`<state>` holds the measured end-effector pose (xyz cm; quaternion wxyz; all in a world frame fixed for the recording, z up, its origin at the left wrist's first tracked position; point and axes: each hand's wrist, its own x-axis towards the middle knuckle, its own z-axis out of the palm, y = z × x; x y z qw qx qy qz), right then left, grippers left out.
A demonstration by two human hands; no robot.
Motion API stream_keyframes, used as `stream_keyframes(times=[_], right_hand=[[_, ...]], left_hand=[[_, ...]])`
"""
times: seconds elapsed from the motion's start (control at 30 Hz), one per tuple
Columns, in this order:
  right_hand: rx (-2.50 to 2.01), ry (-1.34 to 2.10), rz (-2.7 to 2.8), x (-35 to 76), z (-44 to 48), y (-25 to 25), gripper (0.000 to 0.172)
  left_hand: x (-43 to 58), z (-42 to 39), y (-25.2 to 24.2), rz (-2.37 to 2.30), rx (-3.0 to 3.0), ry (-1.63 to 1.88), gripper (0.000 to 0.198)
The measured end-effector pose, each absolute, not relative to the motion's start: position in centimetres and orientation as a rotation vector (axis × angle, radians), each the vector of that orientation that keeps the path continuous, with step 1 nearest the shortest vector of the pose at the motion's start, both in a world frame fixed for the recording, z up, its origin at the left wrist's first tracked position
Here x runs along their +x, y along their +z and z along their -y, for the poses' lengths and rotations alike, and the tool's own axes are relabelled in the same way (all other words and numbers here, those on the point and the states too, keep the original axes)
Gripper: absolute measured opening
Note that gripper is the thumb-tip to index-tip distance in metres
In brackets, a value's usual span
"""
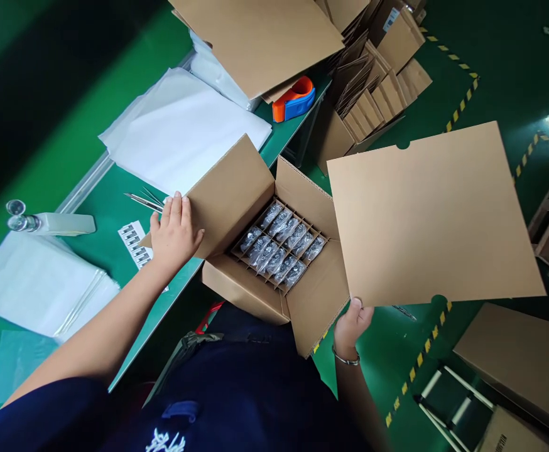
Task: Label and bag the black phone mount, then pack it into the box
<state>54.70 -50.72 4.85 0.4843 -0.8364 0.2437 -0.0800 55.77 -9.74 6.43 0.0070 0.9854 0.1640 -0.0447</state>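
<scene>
An open cardboard box [319,295] stands against the table edge, its divider cells filled with several plastic-wrapped items [279,245]. My left hand [174,229] lies flat with fingers together on the box's left flap [230,194], pressing it outward over the table. My right hand [352,325] grips the lower edge of a flat cardboard sheet [434,216], held tilted to the right of the box above the floor.
White sheets [180,129] and a second pile [34,282] lie on the green table [109,207], with tweezers [143,201], a label strip [135,243], a bottle [51,223] and an orange-blue tape dispenser [294,99]. Cardboard stacks [373,88] and boxes [519,361] stand on the floor.
</scene>
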Motion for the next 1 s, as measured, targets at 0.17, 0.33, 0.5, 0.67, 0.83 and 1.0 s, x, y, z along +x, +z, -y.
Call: stream_keyframes(times=[0.17, 0.33, 0.5, 0.67, 0.83, 1.0], right_hand=[[-2.095, -0.200, -0.595, 54.9, 50.4, 5.5, 0.026], [-2.157, -0.221, -0.595, 55.1, 50.1, 6.1, 0.027], [-2.175, -0.211, -0.592, 54.9, 50.3, 6.0, 0.027], [-2.186, -0.205, -0.623, 54.8, 50.3, 5.9, 0.028], [-2.191, -0.191, -0.629, 54.9, 49.7, 6.5, 0.028], [-2.210, -0.184, -0.627, 55.0, 49.4, 6.9, 0.029]], left_hand=[[55.8, 9.7, 6.9, -0.507, 3.058, -0.199, 0.075], [56.0, 9.4, 6.8, -0.554, 2.998, -0.257, 0.082], [55.8, 9.0, 6.5, -0.544, 2.957, -0.238, 0.081], [55.8, 8.6, 6.2, -0.517, 2.968, -0.227, 0.077], [55.8, 8.3, 6.2, -0.520, 2.962, -0.246, 0.080], [55.7, 8.0, 6.2, -0.498, 2.943, -0.222, 0.076]])
